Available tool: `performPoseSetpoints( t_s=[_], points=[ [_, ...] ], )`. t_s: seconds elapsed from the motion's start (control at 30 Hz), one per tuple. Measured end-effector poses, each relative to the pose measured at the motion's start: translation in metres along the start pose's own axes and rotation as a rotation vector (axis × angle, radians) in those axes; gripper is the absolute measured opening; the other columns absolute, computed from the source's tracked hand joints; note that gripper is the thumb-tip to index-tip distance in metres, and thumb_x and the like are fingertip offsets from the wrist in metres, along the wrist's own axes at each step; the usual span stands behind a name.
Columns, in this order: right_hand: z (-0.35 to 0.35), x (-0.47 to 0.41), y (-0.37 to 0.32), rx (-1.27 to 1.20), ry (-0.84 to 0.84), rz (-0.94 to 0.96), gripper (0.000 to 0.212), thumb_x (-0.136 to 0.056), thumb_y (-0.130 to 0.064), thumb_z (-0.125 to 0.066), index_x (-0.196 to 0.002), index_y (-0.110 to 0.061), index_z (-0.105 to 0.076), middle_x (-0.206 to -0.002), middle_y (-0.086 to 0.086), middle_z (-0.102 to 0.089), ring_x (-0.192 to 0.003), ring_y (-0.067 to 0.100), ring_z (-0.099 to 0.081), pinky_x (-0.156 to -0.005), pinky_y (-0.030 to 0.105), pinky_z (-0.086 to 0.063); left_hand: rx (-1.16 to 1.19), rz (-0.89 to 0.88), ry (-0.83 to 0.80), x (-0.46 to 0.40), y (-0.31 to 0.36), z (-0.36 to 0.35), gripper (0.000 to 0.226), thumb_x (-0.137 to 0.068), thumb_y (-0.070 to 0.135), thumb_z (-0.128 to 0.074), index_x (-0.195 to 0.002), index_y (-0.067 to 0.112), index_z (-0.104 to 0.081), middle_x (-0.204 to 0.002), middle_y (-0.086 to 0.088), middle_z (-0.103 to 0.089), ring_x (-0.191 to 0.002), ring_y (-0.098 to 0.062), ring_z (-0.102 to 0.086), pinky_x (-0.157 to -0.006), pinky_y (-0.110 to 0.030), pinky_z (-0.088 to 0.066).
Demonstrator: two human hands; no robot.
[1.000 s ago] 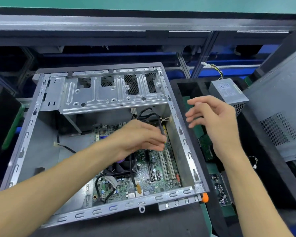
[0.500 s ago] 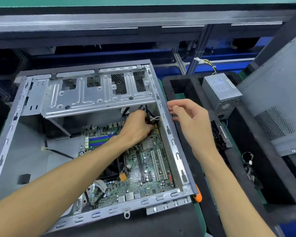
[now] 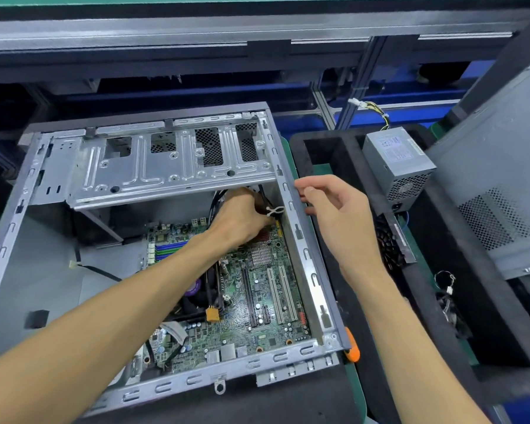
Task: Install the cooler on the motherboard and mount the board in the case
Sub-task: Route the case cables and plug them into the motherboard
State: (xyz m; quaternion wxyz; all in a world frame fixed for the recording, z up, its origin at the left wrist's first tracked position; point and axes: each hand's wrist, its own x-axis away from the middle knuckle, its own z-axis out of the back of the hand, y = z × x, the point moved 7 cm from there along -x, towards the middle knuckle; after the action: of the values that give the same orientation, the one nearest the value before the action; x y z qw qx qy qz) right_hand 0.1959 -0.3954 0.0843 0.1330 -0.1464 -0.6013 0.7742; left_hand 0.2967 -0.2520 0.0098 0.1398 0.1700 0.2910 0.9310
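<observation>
Fingers of the left hand (image 3: 242,218) curl around black cables (image 3: 262,197) mid-frame, above the motherboard (image 3: 257,289) lying inside the case (image 3: 303,252); the right hand (image 3: 334,209) rests, loosely curled, at its right rim.

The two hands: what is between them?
In the head view, the case's right wall runs between them. The left hand is inside the case among black cables above the motherboard; the right hand is outside, fingers at the rim.

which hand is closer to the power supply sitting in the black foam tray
Right. The right hand is at the case's right rail, across the foam wall from the power supply. The left hand is inside the case, farther away.
</observation>
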Motion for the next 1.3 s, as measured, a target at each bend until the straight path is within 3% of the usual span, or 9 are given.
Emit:
performPoseSetpoints(
  t_s=[0.07, 0.17, 0.4, 0.53, 0.7, 0.87, 1.07, 1.2, 1.3],
  points=[
    [-0.0002, 0.0003, 0.0001, 0.001, -0.001, -0.002, 0.022, -0.092, -0.024, -0.055, -0.098, -0.031, -0.075, -0.097, -0.01, -0.076, -0.097, 0.012, -0.07, -0.089, 0.048, -0.058, 0.012, -0.036, -0.01, 0.0007, 0.0025, -0.002, 0.014, -0.085, 0.033, -0.073, -0.085, 0.019, -0.074, -0.058, 0.005, -0.066, -0.045, -0.001, -0.056, -0.044, -0.022, -0.044],
    [-0.0006, 0.0011, -0.0007, -0.003, 0.008, -0.011, 0.022, -0.091, -0.023, -0.056, -0.098, -0.03, -0.075, -0.097, -0.008, -0.076, -0.098, 0.014, -0.07, -0.089, 0.049, -0.057, 0.004, -0.078, 0.003, 0.0018, 0.0062, -0.0048, 0.017, -0.086, 0.034, -0.072, -0.091, 0.019, -0.073, -0.08, -0.003, -0.074, -0.064, -0.014, -0.066, -0.066, -0.032, -0.057],
    [-0.0004, 0.0032, -0.0033, -0.001, 0.011, -0.035, 0.021, -0.096, -0.014, -0.057, -0.099, -0.026, -0.075, -0.098, -0.007, -0.075, -0.099, 0.016, -0.069, -0.09, 0.048, -0.056, 0.057, -0.071, -0.005, -0.0005, 0.0081, -0.0081, 0.022, -0.089, 0.027, -0.071, -0.106, 0.014, -0.073, -0.089, -0.003, -0.074, -0.062, -0.01, -0.062, -0.058, -0.026, -0.048],
    [-0.0003, 0.0035, -0.0039, 0.0, 0.008, -0.042, 0.021, -0.097, -0.013, -0.058, -0.1, -0.026, -0.075, -0.098, -0.007, -0.075, -0.101, 0.015, -0.069, -0.091, 0.047, -0.056, 0.02, -0.034, -0.036, -0.0034, 0.0074, -0.008, 0.023, -0.09, 0.028, -0.069, -0.104, 0.011, -0.072, -0.074, -0.003, -0.067, -0.058, -0.012, -0.056, -0.052, -0.026, -0.042],
    [-0.001, 0.0032, -0.0041, 0.005, 0.005, -0.039, 0.022, -0.097, -0.013, -0.057, -0.1, -0.025, -0.075, -0.099, -0.007, -0.075, -0.101, 0.016, -0.069, -0.092, 0.048, -0.056, -0.008, -0.025, -0.065, -0.005, 0.0058, -0.0082, 0.026, -0.089, 0.031, -0.069, -0.101, 0.008, -0.07, -0.084, -0.008, -0.071, -0.073, -0.02, -0.064, -0.064, -0.03, -0.052],
    [-0.0008, 0.0033, -0.0042, 0.004, 0.006, -0.041, 0.021, -0.097, -0.013, -0.057, -0.1, -0.025, -0.075, -0.099, -0.006, -0.075, -0.101, 0.016, -0.069, -0.091, 0.047, -0.056, -0.022, -0.06, -0.06, -0.0044, 0.0078, -0.0067, 0.021, -0.089, 0.031, -0.069, -0.103, 0.015, -0.07, -0.071, 0.006, -0.063, -0.06, -0.006, -0.056, -0.051, -0.02, -0.039],
    [-0.0004, 0.0029, -0.0055, 0.014, 0.005, -0.039, 0.022, -0.097, -0.013, -0.057, -0.101, -0.025, -0.075, -0.099, -0.008, -0.075, -0.1, 0.013, -0.069, -0.092, 0.046, -0.056, -0.001, -0.068, -0.049, -0.0031, 0.007, -0.0068, 0.02, -0.088, 0.03, -0.07, -0.103, 0.016, -0.07, -0.091, 0.0, -0.071, -0.07, -0.01, -0.063, -0.059, -0.022, -0.046],
    [0.0001, 0.0025, -0.0057, 0.008, 0.008, -0.044, 0.022, -0.097, -0.012, -0.057, -0.1, -0.024, -0.075, -0.1, -0.007, -0.075, -0.101, 0.015, -0.068, -0.092, 0.046, -0.056, 0.015, -0.062, -0.052, -0.0037, 0.0055, -0.0063, 0.013, -0.087, 0.034, -0.072, -0.094, 0.023, -0.07, -0.085, 0.0, -0.073, -0.07, -0.015, -0.067, -0.058, -0.022, -0.049],
    [0.0001, 0.0019, -0.0057, 0.004, 0.008, -0.051, 0.022, -0.097, -0.011, -0.057, -0.099, -0.023, -0.076, -0.099, -0.007, -0.075, -0.101, 0.017, -0.069, -0.093, 0.047, -0.055, -0.003, -0.078, -0.059, -0.0029, 0.0079, -0.0061, 0.009, -0.087, 0.035, -0.071, -0.088, 0.031, -0.063, -0.09, -0.006, -0.075, -0.072, -0.019, -0.069, -0.066, -0.029, -0.056]
  ],
)
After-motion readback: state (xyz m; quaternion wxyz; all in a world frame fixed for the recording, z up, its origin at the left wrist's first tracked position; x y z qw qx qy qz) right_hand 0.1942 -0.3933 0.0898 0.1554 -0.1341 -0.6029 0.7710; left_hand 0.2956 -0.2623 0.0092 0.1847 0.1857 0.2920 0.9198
